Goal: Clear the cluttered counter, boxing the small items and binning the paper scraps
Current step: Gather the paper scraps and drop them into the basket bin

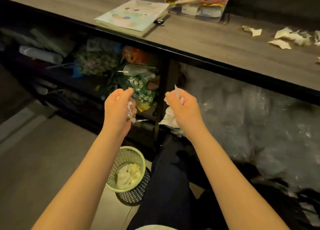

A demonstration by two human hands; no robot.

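My left hand [118, 108] is closed around crumpled white paper scraps [130, 112], held in front of the shelves below the counter. My right hand [183, 108] grips a larger wad of white paper [169, 116]. Both hands hang above and beyond a small mesh waste bin with a pale green rim [129, 173] on the floor, which holds crumpled paper. More torn paper scraps [290, 37] lie on the grey counter [207, 39] at the right. A clear plastic box [199, 2] with small items stands at the back of the counter.
A pastel-coloured book [133, 16] lies on the counter near its black front edge. Shelves below hold bags, bottles and wrappers [135, 77]. Clear plastic wrap [251, 118] fills the space at the right. My dark-trousered leg [166, 186] is beside the bin.
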